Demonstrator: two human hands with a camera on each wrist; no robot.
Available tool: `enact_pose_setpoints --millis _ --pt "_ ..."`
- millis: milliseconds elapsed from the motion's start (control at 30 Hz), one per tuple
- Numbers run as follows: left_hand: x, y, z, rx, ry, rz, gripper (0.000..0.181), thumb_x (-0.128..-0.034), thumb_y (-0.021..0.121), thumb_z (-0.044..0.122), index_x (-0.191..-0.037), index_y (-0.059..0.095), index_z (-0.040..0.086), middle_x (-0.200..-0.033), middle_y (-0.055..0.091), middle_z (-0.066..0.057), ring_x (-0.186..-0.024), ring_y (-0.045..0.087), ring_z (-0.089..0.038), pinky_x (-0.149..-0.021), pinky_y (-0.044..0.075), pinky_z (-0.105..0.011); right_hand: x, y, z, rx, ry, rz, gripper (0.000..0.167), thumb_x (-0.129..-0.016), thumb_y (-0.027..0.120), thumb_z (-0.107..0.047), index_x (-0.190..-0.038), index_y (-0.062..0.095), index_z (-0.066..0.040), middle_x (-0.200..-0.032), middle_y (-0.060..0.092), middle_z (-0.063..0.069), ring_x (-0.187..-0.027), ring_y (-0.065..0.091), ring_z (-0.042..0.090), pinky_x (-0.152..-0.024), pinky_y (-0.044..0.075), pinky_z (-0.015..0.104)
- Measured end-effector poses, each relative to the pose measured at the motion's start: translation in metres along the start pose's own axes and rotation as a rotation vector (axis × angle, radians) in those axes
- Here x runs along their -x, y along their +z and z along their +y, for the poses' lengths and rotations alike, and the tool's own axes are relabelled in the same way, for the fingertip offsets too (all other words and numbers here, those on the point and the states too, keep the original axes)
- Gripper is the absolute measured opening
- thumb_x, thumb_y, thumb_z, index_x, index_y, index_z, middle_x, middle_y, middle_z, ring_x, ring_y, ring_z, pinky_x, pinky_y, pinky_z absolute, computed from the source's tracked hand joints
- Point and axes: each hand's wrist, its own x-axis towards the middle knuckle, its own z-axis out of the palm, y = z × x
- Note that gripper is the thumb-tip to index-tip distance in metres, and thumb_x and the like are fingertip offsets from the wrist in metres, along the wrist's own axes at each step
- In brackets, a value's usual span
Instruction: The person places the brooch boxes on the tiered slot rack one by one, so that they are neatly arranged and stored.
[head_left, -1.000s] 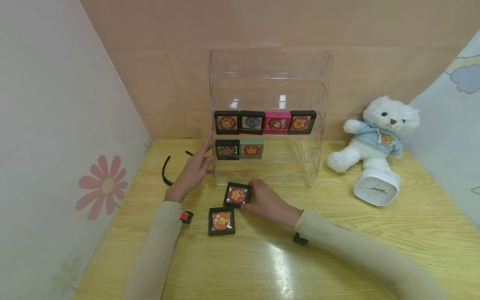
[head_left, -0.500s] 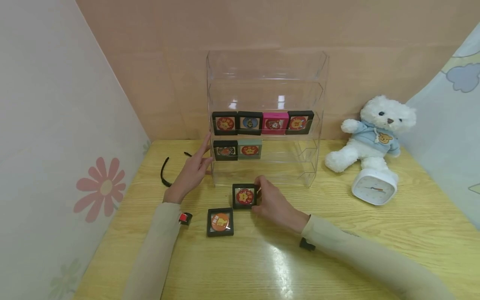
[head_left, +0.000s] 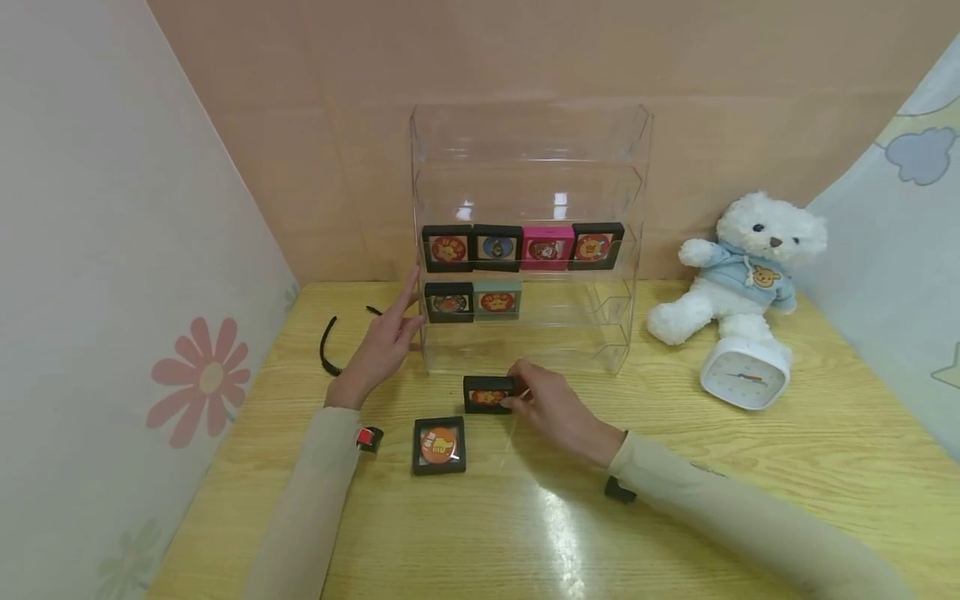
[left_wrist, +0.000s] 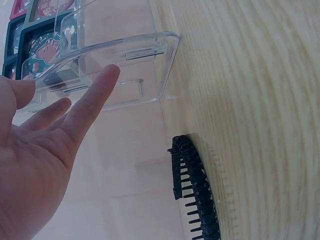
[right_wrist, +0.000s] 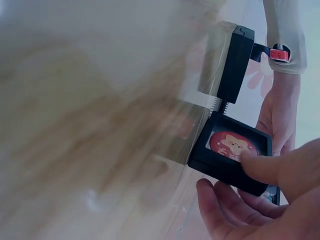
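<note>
My right hand [head_left: 558, 412] pinches a small black square frame [head_left: 483, 385] with a round red star badge in it. In the right wrist view the thumb presses on the front of the frame [right_wrist: 220, 165] and the other fingers lie under it. The frame stands tilted up, just in front of a clear acrylic tiered rack [head_left: 555, 358]. My left hand [head_left: 377, 346] rests against the rack's left side with its fingers extended. A second black frame with an orange thumbs-up badge [head_left: 438, 446] lies flat on the table.
Framed badges fill part of two rack tiers, among them a pink frame [head_left: 547, 248] and a pale green frame [head_left: 497, 300]. A black toothed headband [left_wrist: 197, 195] lies left of the rack. A white teddy bear [head_left: 750, 267] and a white clock [head_left: 746, 372] are at right.
My right hand has moved the star-badge frame slightly right and tipped it from nearly flat to upright. The left hand keeps its place at the rack. The head view has shifted a little.
</note>
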Motion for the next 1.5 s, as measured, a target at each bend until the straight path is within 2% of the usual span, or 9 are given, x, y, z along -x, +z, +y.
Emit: enact_pose_setpoints --millis 233,433,600,800,1000,1133,1333,1500 --pt "0.001 0.000 0.001 -0.007 0.004 0.001 0.074 -0.1102 0.043 0.016 -0.161 -0.001 0.046 -0.160 0.029 -0.022 -0.118 0.062 -0.037 -0.077 0.063 -0.039 0.002 -0.005 0.001 0.000 0.001 0.045 0.013 -0.098 0.071 -0.020 -0.104 0.067 -0.009 -0.093 0.070 -0.002 -0.081 0.066 0.008 -0.070 0.059 0.024" --pt "0.001 0.000 0.002 0.001 0.003 0.003 0.073 -0.1102 0.043 0.016 -0.161 0.000 0.046 -0.160 0.029 -0.022 -0.119 0.062 -0.037 -0.077 0.063 -0.038 0.003 -0.013 0.003 -0.002 0.003 0.088 0.024 -0.099 0.069 -0.021 -0.116 0.070 -0.004 -0.101 0.072 0.003 -0.083 0.067 0.011 -0.071 0.059 0.025" --pt "0.000 0.000 0.001 -0.003 0.003 -0.001 0.073 -0.1104 0.043 0.016 -0.161 -0.001 0.047 -0.160 0.028 -0.023 -0.120 0.061 -0.038 -0.077 0.063 -0.037 0.005 -0.027 0.003 -0.011 0.024 0.114 0.027 -0.099 0.069 -0.022 -0.120 0.069 -0.004 -0.104 0.072 0.005 -0.085 0.069 0.014 -0.072 0.061 0.029" --pt "0.000 0.000 0.000 -0.014 0.007 0.001 0.074 -0.1103 0.043 0.016 -0.160 -0.002 0.047 -0.160 0.028 -0.023 -0.119 0.061 -0.039 -0.077 0.063 -0.037 0.003 -0.055 0.004 -0.019 0.021 0.181 0.029 -0.101 0.067 -0.023 -0.122 0.067 -0.004 -0.106 0.071 0.007 -0.087 0.070 0.019 -0.075 0.061 0.038" --pt "0.001 0.000 -0.001 0.010 -0.007 -0.001 0.074 -0.1104 0.042 0.017 -0.159 -0.002 0.051 -0.161 0.027 -0.021 -0.120 0.061 -0.036 -0.076 0.063 -0.034 -0.005 -0.085 0.004 0.021 -0.016 0.297 0.026 -0.100 0.067 -0.022 -0.119 0.068 -0.004 -0.104 0.072 0.009 -0.086 0.072 0.022 -0.072 0.062 0.041" --pt "0.001 0.000 -0.001 0.010 0.001 0.002 0.074 -0.1103 0.042 0.016 -0.160 -0.001 0.050 -0.160 0.028 -0.022 -0.119 0.061 -0.037 -0.076 0.063 -0.034 -0.013 -0.099 0.006 0.042 -0.020 0.348 0.030 -0.101 0.067 -0.023 -0.122 0.066 -0.002 -0.106 0.073 0.013 -0.087 0.073 0.027 -0.070 0.061 0.044" --pt "0.001 0.000 0.000 0.016 0.005 0.003 0.073 -0.1102 0.043 0.016 -0.160 0.000 0.048 -0.160 0.029 -0.023 -0.120 0.060 -0.041 -0.077 0.063 -0.036 -0.026 -0.113 0.012 0.087 -0.017 0.404 0.031 -0.100 0.067 -0.019 -0.125 0.065 0.000 -0.106 0.073 0.019 -0.085 0.073 0.031 -0.070 0.060 0.049" --pt "0.001 0.000 0.001 0.008 -0.004 0.007 0.073 -0.1101 0.043 0.016 -0.161 0.000 0.047 -0.160 0.029 -0.022 -0.120 0.061 -0.037 -0.076 0.063 -0.036 -0.035 -0.116 0.017 0.100 -0.003 0.423 0.031 -0.100 0.067 -0.017 -0.124 0.065 0.002 -0.106 0.074 0.020 -0.087 0.073 0.032 -0.068 0.058 0.046"
